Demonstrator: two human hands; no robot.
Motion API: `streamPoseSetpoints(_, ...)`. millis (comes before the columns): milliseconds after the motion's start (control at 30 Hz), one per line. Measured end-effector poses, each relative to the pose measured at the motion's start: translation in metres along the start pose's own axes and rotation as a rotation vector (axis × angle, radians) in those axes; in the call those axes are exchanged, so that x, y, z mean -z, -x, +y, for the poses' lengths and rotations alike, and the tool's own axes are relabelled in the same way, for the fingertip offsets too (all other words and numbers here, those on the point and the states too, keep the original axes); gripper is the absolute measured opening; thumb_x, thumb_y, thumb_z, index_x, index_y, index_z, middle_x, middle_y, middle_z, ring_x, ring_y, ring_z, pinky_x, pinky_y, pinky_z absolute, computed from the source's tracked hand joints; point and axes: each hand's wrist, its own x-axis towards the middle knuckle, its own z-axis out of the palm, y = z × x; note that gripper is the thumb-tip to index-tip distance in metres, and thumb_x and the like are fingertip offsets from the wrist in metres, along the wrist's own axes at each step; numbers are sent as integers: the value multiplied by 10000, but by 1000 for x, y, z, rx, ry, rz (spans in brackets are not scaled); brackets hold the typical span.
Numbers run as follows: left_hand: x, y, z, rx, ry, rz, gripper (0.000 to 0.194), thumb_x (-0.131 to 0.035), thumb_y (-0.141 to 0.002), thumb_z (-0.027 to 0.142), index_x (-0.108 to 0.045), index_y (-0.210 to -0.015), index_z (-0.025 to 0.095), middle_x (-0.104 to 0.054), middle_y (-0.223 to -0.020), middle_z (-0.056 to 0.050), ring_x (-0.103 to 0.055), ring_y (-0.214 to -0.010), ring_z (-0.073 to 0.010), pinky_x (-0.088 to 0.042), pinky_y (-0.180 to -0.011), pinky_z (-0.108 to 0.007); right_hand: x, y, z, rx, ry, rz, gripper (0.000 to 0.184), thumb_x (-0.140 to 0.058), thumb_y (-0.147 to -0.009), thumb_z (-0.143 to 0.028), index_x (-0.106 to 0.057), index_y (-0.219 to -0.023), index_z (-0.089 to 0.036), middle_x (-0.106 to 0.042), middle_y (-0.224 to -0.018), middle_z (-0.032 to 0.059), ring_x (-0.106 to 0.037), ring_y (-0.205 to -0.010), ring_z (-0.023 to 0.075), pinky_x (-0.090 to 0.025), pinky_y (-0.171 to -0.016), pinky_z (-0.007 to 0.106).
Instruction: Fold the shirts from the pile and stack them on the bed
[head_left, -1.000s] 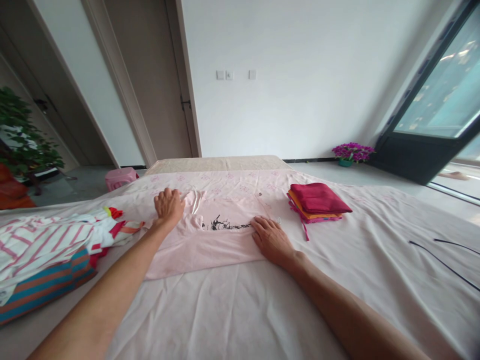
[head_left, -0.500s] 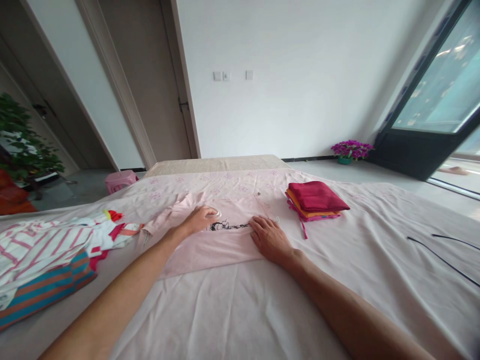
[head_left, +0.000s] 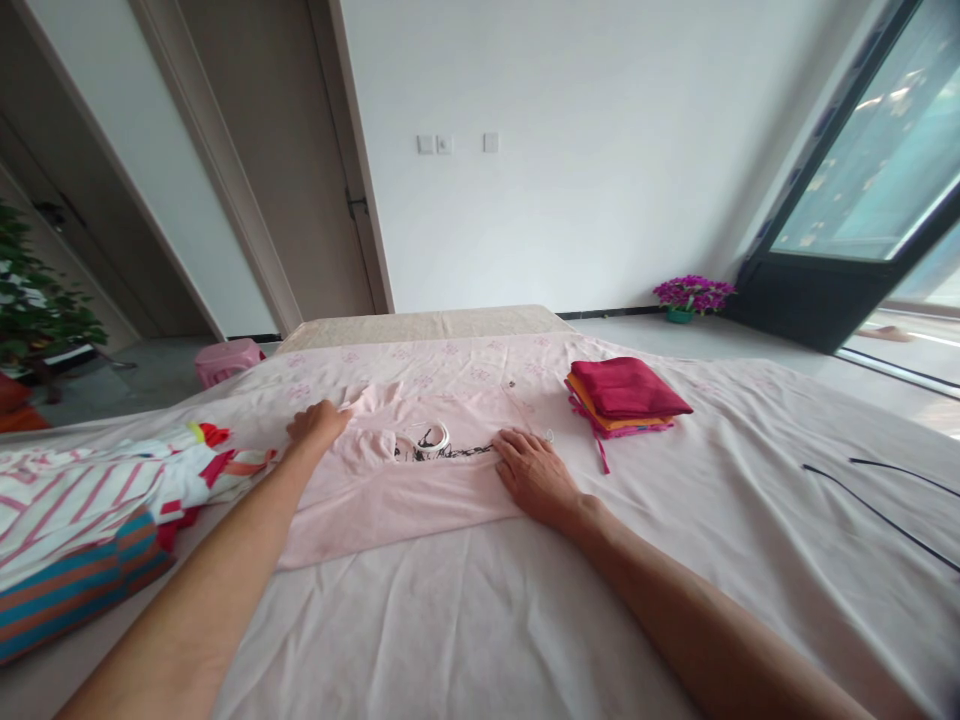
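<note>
A pale pink garment (head_left: 405,510) lies partly folded on the bed, a black branch-like print showing in its middle. A white cord loop (head_left: 448,436) rests on the print. At the garment's far left side, my left hand (head_left: 319,425) is closed, pinching its pink cloth between thumb and fingers. My right hand (head_left: 536,475) lies flat with fingers stretched out over the garment's right end. Just beyond that hand sits a folded stack with a dark red cloth (head_left: 630,388) on top and orange and magenta layers below.
Striped clothes (head_left: 82,500) lie heaped at the left. Two thin black cords (head_left: 877,510) cross the bedsheet (head_left: 480,640) at the right. A pink stool (head_left: 227,362) stands beyond the bed's left side, purple flowers (head_left: 690,293) by the wall.
My left hand moved right over the print, laid the white cord there, then returned left and took hold of the garment's edge. The right hand stays in place.
</note>
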Motion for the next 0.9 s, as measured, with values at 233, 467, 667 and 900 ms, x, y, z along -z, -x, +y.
streamPoseSetpoints(233, 18, 26, 5, -287, 198, -30, 272, -502, -767, 359, -625, -932, 181, -689, -884, -18, -637, -879, -207, -473, -762, -266, 0, 1, 1, 4, -9, -8, 385, -410, -991, -296, -538, -1341, -200, -542, -1381, 104, -446, -1304, 243, -306, -1110, 395)
streamPoseSetpoints(467, 44, 106, -41, -663, 158, -285, 315, -584, -679, 300, -671, -976, 240, -724, -998, -24, -657, -939, -218, -470, -824, -260, 4, 2, 1, -5, -72, -7, 376, -427, -969, -247, -576, -1311, -197, -580, -1352, 92, -482, -1277, 219, -320, -1102, 375)
streamPoseSetpoints(667, 30, 137, -29, -461, -51, -197, 339, -682, -669, 466, -674, -945, 270, -736, -1011, -67, -671, -926, -285, -436, -736, -306, 7, 0, 1, -122, -120, 13, 483, -444, -881, -136, -552, -1347, -202, -530, -1419, 85, -542, -1223, 221, -403, -1035, 358)
streamPoseSetpoints(900, 25, 128, -15, -429, 200, -43, 139, -498, -772, 352, -521, -725, 223, -564, -646, 29, -540, -658, -161, -378, -616, -244, 20, -11, 16, -163, -95, -26, 508, -436, -858, -127, -554, -1341, -231, -515, -1436, 56, -606, -1133, 231, -485, -905, 330)
